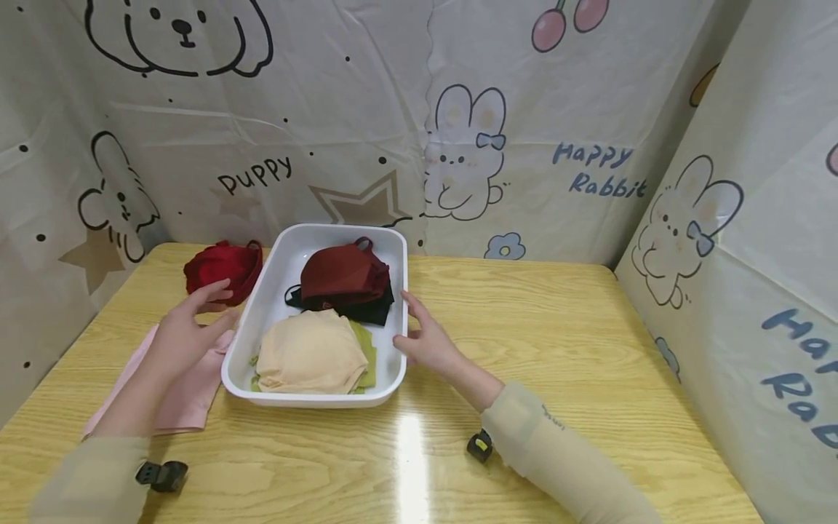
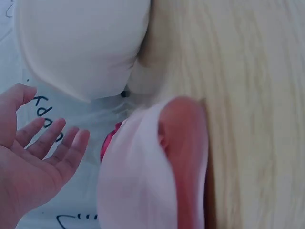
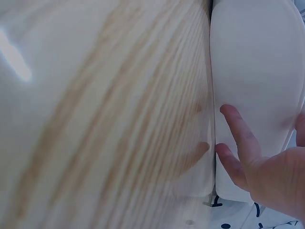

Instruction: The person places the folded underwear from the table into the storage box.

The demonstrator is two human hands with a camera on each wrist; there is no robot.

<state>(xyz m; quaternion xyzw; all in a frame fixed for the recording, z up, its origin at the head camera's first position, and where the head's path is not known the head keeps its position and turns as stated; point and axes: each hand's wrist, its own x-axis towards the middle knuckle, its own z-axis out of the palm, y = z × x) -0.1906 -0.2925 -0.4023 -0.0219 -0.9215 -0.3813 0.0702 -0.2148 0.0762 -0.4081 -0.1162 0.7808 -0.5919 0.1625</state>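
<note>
A white plastic tub (image 1: 255,342) stands on the table, holding a maroon bra (image 1: 340,273) on top of black fabric (image 1: 373,313). Nearer in the tub lies a beige folded garment (image 1: 310,353) over green fabric (image 1: 364,349). My right hand (image 1: 428,342) rests its spread, nearly straight fingers against the tub's right wall, as the right wrist view shows too. At the left, my left hand (image 1: 186,331) is held with fingers apart beside the tub, holding nothing. Under and around it are a red bra (image 1: 216,266) and a pink garment (image 1: 186,400) on the table.
The wooden table (image 1: 524,327) reaches out to the right of the tub. A printed sheet (image 1: 366,109) with cartoon animals hangs along the back and both sides. A wrist camera (image 1: 481,445) shows under the right sleeve, another camera (image 1: 172,476) by the left sleeve.
</note>
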